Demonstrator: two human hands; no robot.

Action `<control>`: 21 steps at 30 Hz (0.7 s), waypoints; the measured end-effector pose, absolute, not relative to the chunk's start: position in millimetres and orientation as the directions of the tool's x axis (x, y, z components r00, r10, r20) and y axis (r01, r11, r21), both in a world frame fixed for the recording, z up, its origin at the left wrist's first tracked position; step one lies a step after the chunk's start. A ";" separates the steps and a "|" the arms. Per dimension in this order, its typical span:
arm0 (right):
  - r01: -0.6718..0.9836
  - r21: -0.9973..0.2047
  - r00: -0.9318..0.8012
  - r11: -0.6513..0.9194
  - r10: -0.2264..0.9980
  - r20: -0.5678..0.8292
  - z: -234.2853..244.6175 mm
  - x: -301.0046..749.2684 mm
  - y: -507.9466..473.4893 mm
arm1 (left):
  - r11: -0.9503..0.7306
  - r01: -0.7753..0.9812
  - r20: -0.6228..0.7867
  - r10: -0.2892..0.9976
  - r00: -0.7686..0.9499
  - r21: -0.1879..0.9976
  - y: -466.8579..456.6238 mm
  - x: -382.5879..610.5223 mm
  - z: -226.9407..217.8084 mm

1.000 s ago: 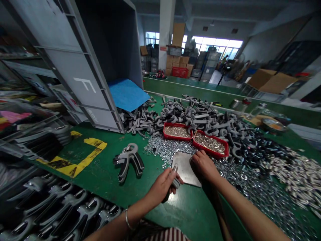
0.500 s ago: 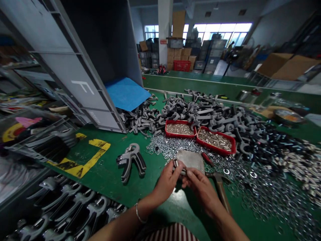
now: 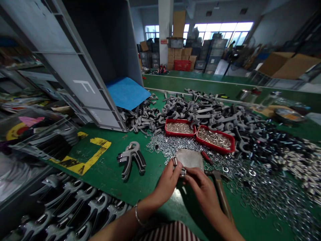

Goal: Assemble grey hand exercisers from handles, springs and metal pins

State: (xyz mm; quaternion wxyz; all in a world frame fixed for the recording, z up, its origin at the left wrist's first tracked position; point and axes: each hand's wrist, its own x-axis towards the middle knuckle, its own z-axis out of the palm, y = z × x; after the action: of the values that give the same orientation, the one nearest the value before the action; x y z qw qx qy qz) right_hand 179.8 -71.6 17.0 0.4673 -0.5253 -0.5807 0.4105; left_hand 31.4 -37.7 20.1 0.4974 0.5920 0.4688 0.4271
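My left hand (image 3: 167,182) is closed around a metal coil spring (image 3: 175,161), whose coils stick up above the thumb and forefinger. A shiny metal fitting (image 3: 184,172) shows between my two hands; whether it is joined to the spring I cannot tell. The fingers of my right hand (image 3: 202,187) are bent and pinch at that fitting from the right. Both hands are over the near side of a flat metal plate (image 3: 191,159). To the left, a grey and black hand gripper exerciser (image 3: 132,160) with a spring lies on the green table.
Two red trays (image 3: 181,134) of small metal pins stand behind loose washers and rings (image 3: 260,194). Grey handles (image 3: 208,112) are heaped beyond. A hammer (image 3: 222,194) and red-handled tool (image 3: 207,157) lie right. A grey crate (image 3: 86,97) stands left, above a bin of finished-looking exercisers (image 3: 72,207).
My right hand's fingers have shifted and opened slightly around the fitting, which now shows more. The spring in my left hand stands a little higher and more exposed.
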 end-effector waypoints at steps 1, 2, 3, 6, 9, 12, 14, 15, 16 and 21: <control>0.286 -0.943 -0.040 0.169 0.986 0.164 17.7 181.4 -72.1 | -0.047 0.100 0.025 0.979 0.204 0.994 -38.4 30.8 22.7; 0.327 -0.920 -0.070 0.216 0.976 0.204 18.2 183.1 -72.2 | -0.032 0.074 0.015 0.977 0.213 0.997 -39.2 30.1 25.0; 0.355 -0.899 -0.098 0.257 0.966 0.238 18.4 184.7 -72.1 | -0.021 0.053 0.009 0.976 0.218 0.998 -40.0 29.3 26.8; 0.421 -0.818 -0.156 0.393 0.919 0.361 18.6 187.1 -71.1 | -0.002 0.023 -0.003 0.976 0.216 1.000 -42.2 28.3 30.2; 0.481 -0.734 -0.202 0.479 0.876 0.439 19.5 187.3 -72.7 | 0.025 0.009 -0.027 0.975 0.222 1.000 -41.9 32.2 30.0; 0.557 -0.714 -0.249 0.425 0.905 0.345 18.5 198.7 -78.1 | 0.025 0.006 -0.026 0.970 0.241 1.000 -37.2 40.6 25.6; 0.634 -0.689 -0.289 0.352 0.934 0.211 15.7 223.5 -81.3 | 0.015 0.012 -0.018 0.970 0.243 1.000 -31.5 46.3 20.8; 0.697 -0.654 -0.266 0.295 0.953 0.146 13.9 242.7 -81.6 | 0.017 0.014 -0.020 0.970 0.242 1.000 -27.9 48.5 18.0; 0.762 -0.605 -0.213 0.230 0.972 0.101 12.0 266.3 -80.4 | 0.021 0.014 -0.024 0.971 0.237 1.000 -23.9 50.0 15.0; 0.893 -0.346 0.335 -0.288 0.939 0.082 4.1 405.7 -45.2 | 0.086 0.020 -0.088 0.982 0.167 0.996 -9.0 56.8 3.8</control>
State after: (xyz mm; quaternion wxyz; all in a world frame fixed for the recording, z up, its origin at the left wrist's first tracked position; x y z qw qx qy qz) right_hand 405.7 -45.2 4.1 0.1672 -0.7997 -0.5725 0.0686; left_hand 56.8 -9.0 3.8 0.5585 0.5210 0.4807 0.4307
